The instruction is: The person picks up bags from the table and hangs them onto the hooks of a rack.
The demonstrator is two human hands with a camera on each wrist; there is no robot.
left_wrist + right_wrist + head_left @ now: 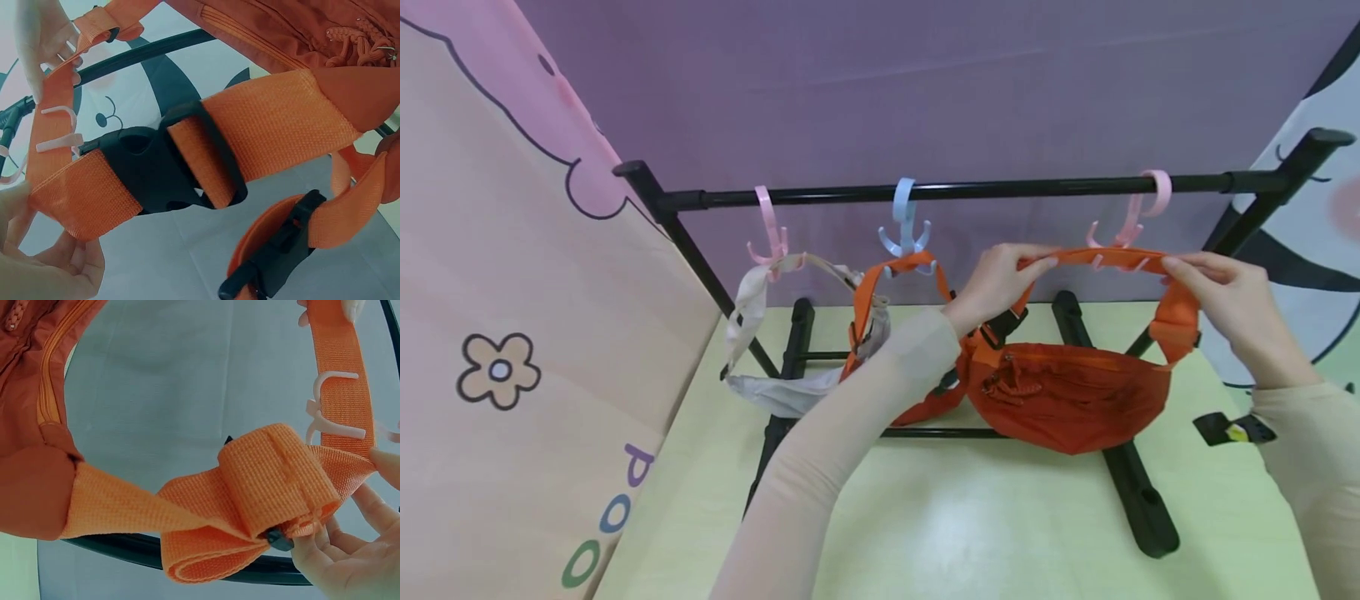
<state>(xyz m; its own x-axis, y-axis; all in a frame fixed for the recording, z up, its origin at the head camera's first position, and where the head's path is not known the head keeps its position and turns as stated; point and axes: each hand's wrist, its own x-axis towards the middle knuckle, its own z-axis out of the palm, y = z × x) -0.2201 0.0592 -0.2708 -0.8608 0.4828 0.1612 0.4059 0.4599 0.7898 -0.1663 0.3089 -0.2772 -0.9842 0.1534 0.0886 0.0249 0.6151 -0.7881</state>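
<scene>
An orange-red waist bag (1067, 396) hangs by its orange webbing strap (1112, 258) below the right-hand pink hook (1159, 192). My left hand (996, 283) pinches the strap to the left of this hook, and my right hand (1228, 304) pinches it to the right. Between my hands the strap lies across the hook's prongs, plain in the right wrist view. A black side-release buckle (156, 165), fastened, sits on the strap near my left hand. Folded strap webbing (275, 481) bunches beside my right fingers.
The hooks hang on a black rack's top bar (850, 194). A blue hook (904, 218) holds another orange strap (862, 304); a left pink hook (769, 225) holds a whitish bag (782, 393). Rack feet (1142, 508) stand on the pale table (970, 525). A black-and-yellow item (1232, 429) is by my right sleeve.
</scene>
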